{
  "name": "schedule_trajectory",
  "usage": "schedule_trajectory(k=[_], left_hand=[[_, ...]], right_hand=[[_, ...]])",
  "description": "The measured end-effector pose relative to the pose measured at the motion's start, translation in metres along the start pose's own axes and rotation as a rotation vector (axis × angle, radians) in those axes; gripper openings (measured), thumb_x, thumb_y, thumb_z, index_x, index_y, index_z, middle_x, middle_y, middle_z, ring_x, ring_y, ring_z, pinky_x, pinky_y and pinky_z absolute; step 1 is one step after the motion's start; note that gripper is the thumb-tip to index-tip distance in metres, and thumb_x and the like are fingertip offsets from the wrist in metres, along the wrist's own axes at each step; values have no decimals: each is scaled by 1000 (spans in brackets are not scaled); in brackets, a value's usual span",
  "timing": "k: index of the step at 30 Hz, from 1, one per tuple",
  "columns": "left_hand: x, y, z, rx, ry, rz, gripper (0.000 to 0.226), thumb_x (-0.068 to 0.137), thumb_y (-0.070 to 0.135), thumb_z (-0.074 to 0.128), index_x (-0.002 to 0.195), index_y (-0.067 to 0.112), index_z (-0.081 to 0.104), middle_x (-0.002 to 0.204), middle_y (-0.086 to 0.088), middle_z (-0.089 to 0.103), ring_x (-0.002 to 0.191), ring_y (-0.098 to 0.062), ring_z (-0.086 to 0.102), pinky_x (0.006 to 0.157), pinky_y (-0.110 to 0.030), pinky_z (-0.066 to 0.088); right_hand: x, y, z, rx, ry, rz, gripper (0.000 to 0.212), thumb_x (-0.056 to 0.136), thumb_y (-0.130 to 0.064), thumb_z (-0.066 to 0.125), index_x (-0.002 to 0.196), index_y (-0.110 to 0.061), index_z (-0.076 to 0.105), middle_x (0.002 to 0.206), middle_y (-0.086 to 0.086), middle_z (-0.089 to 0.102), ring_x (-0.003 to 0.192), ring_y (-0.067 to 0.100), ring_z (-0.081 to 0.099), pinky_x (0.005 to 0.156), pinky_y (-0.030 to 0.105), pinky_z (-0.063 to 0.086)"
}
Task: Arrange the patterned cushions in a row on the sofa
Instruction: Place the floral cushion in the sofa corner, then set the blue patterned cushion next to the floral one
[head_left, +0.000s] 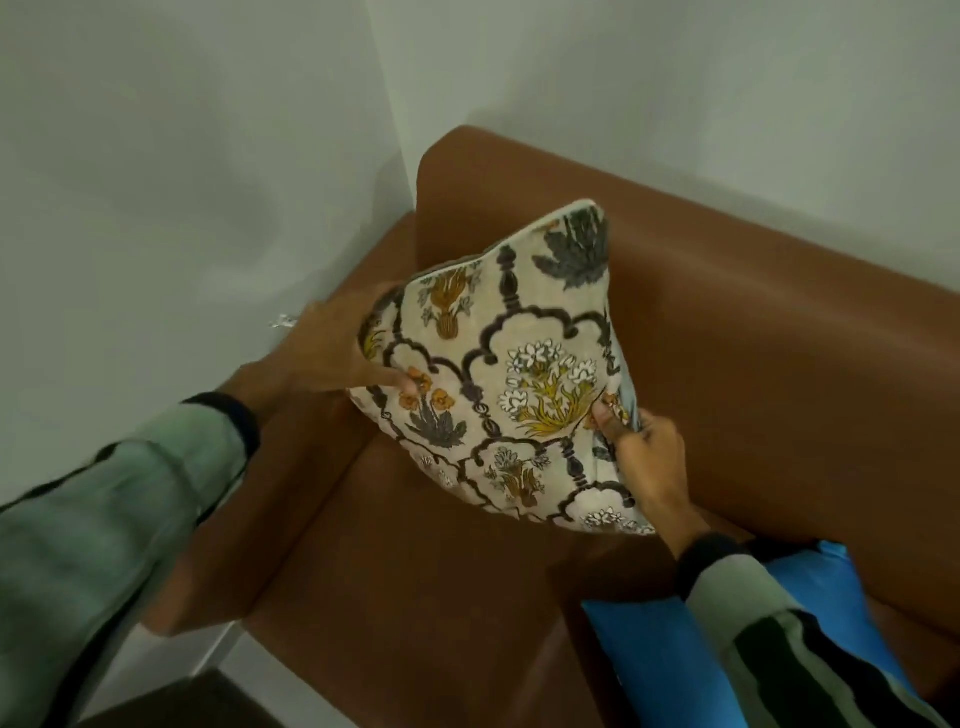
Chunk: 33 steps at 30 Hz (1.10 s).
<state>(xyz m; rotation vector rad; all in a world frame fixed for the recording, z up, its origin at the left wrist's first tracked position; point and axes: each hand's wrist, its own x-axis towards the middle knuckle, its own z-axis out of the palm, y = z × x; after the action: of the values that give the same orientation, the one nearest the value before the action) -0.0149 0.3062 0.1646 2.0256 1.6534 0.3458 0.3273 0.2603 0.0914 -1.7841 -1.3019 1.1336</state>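
A cream cushion (519, 364) with dark arches and yellow, orange and white flowers stands tilted in the left corner of the brown leather sofa (753, 322), leaning toward the backrest. My left hand (337, 353) grips its left edge, thumb on the front. My right hand (644, 447) pinches its lower right edge. A blue cushion (644, 654) lies on the seat at the lower right, partly hidden under my right sleeve.
The sofa's left armrest (322, 467) runs along a white wall, and the backrest meets another white wall in the corner. A strip of pale floor and a dark edge show at the lower left.
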Motion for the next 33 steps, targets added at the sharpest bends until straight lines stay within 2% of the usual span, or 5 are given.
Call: schedule_trajectory(k=[6, 12, 19, 25, 33], left_hand=[[46, -6, 37, 98, -56, -110, 94, 60, 70, 77, 138, 30, 43, 134, 3, 59, 127, -24, 51, 115, -49, 25], [52, -24, 54, 344, -41, -116, 105, 61, 86, 53, 147, 30, 31, 145, -9, 48, 135, -33, 39, 111, -59, 17], [-14, 25, 132, 476, 407, 90, 55, 84, 23, 60, 135, 10, 45, 138, -21, 49, 124, -37, 46, 98, -58, 35], [-79, 111, 244, 417, 65, 353, 63, 78, 21, 64, 137, 19, 41, 139, -19, 52, 124, -36, 45, 99, -58, 36], [-123, 175, 375, 565, -379, 333, 108, 68, 60, 72, 153, 25, 16, 151, -19, 40, 131, -39, 45, 94, -62, 43]], right_hand=[[19, 14, -4, -61, 64, 22, 36, 91, -42, 56, 61, -22, 60, 52, -11, 55, 40, -2, 49, 46, 18, 36], [49, 31, 2, -365, -58, 68, 53, 90, -62, 38, 106, -17, 61, 103, 12, 68, 98, 33, 62, 89, 45, 48], [20, 54, -36, -708, 93, -100, 46, 96, -47, 40, 124, -11, 47, 121, 18, 53, 114, 37, 46, 92, 50, 34], [-72, 179, -143, -783, 105, 93, 46, 80, -19, 62, 121, -3, 47, 113, 26, 52, 104, 46, 49, 84, 55, 44], [-204, 332, -269, -714, -242, 287, 104, 76, -62, 62, 152, -17, 7, 158, 17, 17, 143, 35, 23, 116, 47, 25]])
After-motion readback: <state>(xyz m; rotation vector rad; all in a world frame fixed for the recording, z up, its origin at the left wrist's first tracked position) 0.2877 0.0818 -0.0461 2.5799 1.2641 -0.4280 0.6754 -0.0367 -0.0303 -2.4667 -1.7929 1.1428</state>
